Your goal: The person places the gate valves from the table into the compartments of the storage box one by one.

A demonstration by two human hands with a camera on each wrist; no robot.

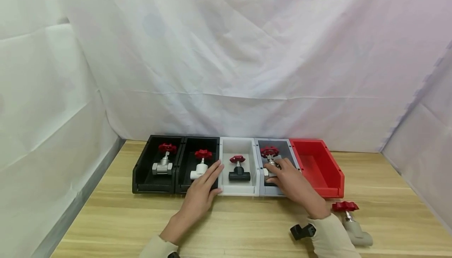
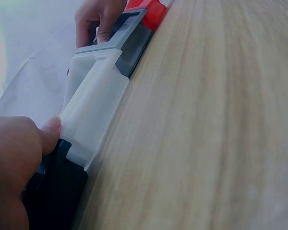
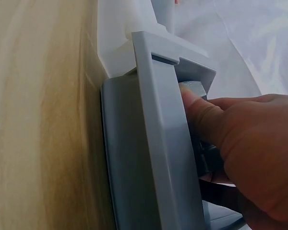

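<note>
My right hand (image 1: 294,182) reaches into the grey bin (image 1: 298,163) and grips a metal valve with a red handwheel (image 1: 269,151). In the right wrist view, the thumb and fingers are round the valve's metal body (image 3: 196,88), partly hidden behind the bin's front lip. My left hand (image 1: 199,193) rests with extended fingers on the edge between a black bin (image 1: 183,185) and the white bin (image 1: 226,187). Beside those fingers, a white valve (image 1: 201,168) lies in that black bin. The white bin holds a black valve (image 1: 239,175) with a red handwheel.
Another metal valve (image 1: 163,168) lies in the leftmost black bin (image 1: 139,183). At the row's right end stands a red bin (image 1: 333,171). A beige valve (image 1: 354,228) with a red handwheel lies on the wooden table (image 1: 247,226), next to my right sleeve. White cloth (image 1: 226,54) hangs behind.
</note>
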